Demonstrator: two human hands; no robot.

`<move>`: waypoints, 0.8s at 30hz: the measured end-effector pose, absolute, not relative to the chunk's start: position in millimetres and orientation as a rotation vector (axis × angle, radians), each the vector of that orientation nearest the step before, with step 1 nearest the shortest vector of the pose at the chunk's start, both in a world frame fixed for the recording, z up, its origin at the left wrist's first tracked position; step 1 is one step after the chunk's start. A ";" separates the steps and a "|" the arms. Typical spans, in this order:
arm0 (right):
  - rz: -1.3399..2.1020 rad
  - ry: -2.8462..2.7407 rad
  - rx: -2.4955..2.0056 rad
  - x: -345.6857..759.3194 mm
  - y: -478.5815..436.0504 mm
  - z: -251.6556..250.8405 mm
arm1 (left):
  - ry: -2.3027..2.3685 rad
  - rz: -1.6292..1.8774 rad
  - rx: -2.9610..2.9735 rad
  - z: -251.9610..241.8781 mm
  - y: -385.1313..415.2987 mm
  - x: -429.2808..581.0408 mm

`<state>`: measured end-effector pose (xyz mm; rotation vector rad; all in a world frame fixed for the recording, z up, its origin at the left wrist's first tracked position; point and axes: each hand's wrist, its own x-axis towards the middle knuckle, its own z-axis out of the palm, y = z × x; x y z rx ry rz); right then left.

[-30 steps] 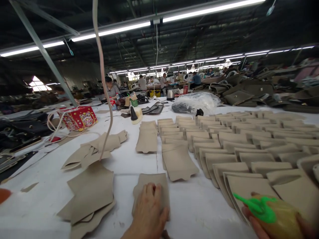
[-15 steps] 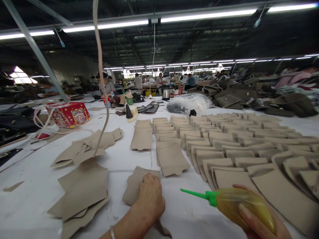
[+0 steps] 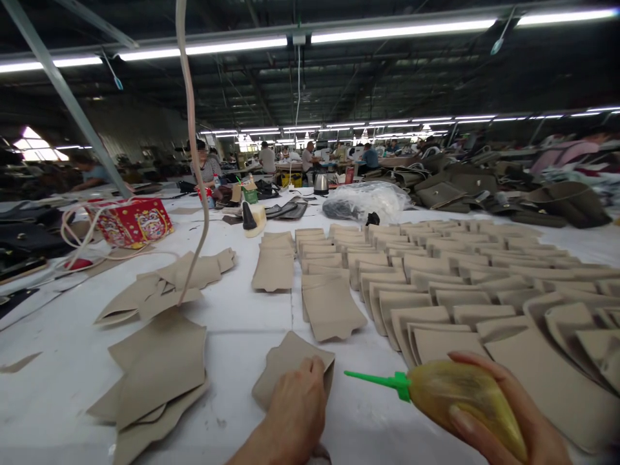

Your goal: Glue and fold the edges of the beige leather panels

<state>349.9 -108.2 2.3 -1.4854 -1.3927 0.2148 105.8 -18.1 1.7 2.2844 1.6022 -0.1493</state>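
Under my left hand (image 3: pixel 298 403) lies a folded beige leather-like piece (image 3: pixel 288 361); my fingers are curled and pinch its right edge, which lifts a little off the table. My right hand (image 3: pixel 513 400) is wrapped round a glue bottle (image 3: pixel 462 397), soft and filled with yellowish liquid. The bottle's green nozzle (image 3: pixel 375 380) points left toward the piece, a short way from its right edge and not touching it. Beneath my left wrist, part of another piece shows at the bottom edge, mostly hidden.
Rows of folded beige pieces (image 3: pixel 421 278) cover the right side of the white table (image 3: pixel 242 316). Loose flat pieces (image 3: pixel 165 371) lie at the left. A cable (image 3: pixel 191 129) hangs down there, near a red patterned box (image 3: pixel 130 223). Farther back are a plastic bag (image 3: pixel 368 200) and several people.
My left hand has shifted slightly right with the beige piece, which has turned and now shows a raised right edge. The glue bottle has moved a little left and down.
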 end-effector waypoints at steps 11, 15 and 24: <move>0.194 -1.611 -1.456 323.8 -85.5 -10.3 | 1.456 -0.063 2.347 1.7 -7.9 103.5; 0.144 -1.675 -1.449 324.2 -77.6 -11.4 | 1.505 -0.108 2.378 -2.4 -5.5 109.9; 0.092 -1.756 -1.398 319.2 -70.9 -9.3 | 1.474 -0.008 2.408 -7.0 -6.1 107.4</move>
